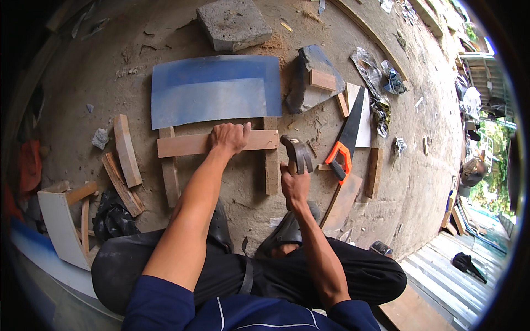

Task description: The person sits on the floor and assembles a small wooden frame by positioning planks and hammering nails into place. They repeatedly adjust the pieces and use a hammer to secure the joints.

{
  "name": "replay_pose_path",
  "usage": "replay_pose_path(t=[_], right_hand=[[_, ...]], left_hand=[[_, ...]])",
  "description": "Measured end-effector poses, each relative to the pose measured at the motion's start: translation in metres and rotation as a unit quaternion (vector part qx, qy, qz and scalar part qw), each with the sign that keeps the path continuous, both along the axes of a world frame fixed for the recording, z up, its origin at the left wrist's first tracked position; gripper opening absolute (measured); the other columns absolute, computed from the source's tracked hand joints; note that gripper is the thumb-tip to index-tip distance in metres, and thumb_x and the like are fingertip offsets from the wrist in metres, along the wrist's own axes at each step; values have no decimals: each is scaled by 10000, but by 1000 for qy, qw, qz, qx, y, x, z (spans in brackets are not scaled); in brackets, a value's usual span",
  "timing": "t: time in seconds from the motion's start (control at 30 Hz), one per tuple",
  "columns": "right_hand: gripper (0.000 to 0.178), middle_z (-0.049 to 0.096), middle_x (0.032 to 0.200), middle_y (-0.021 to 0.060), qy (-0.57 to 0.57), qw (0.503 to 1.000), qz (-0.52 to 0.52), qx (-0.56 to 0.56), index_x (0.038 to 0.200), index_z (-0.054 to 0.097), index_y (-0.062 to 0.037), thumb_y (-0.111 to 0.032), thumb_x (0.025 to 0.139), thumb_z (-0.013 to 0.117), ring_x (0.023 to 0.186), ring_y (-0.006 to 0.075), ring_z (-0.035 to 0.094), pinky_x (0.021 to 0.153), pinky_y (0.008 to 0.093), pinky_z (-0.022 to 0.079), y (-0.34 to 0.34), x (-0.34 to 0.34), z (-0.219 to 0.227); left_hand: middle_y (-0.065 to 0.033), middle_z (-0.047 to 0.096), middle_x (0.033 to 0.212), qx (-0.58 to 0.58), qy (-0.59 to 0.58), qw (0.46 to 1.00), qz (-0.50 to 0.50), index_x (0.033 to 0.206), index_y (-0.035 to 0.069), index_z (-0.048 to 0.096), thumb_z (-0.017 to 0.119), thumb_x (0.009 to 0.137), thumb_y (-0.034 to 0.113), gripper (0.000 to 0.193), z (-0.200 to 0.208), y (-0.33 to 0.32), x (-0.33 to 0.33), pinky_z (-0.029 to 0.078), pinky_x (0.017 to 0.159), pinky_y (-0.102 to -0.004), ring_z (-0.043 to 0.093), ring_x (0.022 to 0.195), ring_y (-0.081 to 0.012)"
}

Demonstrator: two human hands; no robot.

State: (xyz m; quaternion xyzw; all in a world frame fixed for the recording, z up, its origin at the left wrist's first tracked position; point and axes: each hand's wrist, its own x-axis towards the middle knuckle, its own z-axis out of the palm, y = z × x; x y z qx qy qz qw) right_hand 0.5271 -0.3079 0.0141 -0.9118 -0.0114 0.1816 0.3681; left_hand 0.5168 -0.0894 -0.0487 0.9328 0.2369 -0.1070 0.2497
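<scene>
A flat wooden crosspiece [185, 145] lies across two wooden legs [271, 172]. The far ends of those legs pass under a blue and white panel [215, 88]. My left hand [229, 138] is closed over the middle of the crosspiece, fingers curled over its far edge. Near the right end of the crosspiece, my right hand [295, 185] grips a hammer [298, 154] by its handle, the dark head raised above the ground. Small marks, perhaps nail heads, show at the crosspiece's right end.
To the right lie a handsaw [349, 129] with an orange and black handle, a white board [362, 127] and wood offcuts. Stone blocks [234, 25] sit beyond the panel. At left are loose wood pieces [127, 151], a black plastic bag [115, 215] and a white box-like frame [62, 226].
</scene>
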Motion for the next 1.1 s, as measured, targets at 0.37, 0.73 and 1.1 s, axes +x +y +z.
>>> replay_pose_path(t=[0.37, 0.73, 1.1], right_hand=[[229, 577, 651, 219, -100, 987, 68, 103, 859, 618, -4, -228, 900, 597, 572, 370, 574, 569, 412, 458, 14, 1, 16], [266, 603, 673, 195, -13, 998, 59, -19, 805, 587, 37, -227, 821, 614, 600, 254, 596, 596, 402, 472, 5, 39, 9], [131, 573, 607, 212, -47, 989, 143, 0, 771, 615, 17, -107, 746, 652, 593, 373, 625, 549, 377, 482, -9, 31, -4]], left_hand=[[-229, 666, 740, -9, -8, 1000, 8, 701, 30, 702, 316, 973, 453, 635, -1, -2, -2, 465, 776, -506, 651, 758, -411], [-221, 672, 741, -3, 7, 1000, 13, 686, 39, 707, 310, 973, 453, 642, 2, -3, -2, 483, 752, -492, 659, 754, -397], [-210, 669, 719, 9, -19, 1000, 7, 664, 40, 704, 313, 971, 454, 647, -1, 0, -1, 488, 744, -488, 659, 740, -389]])
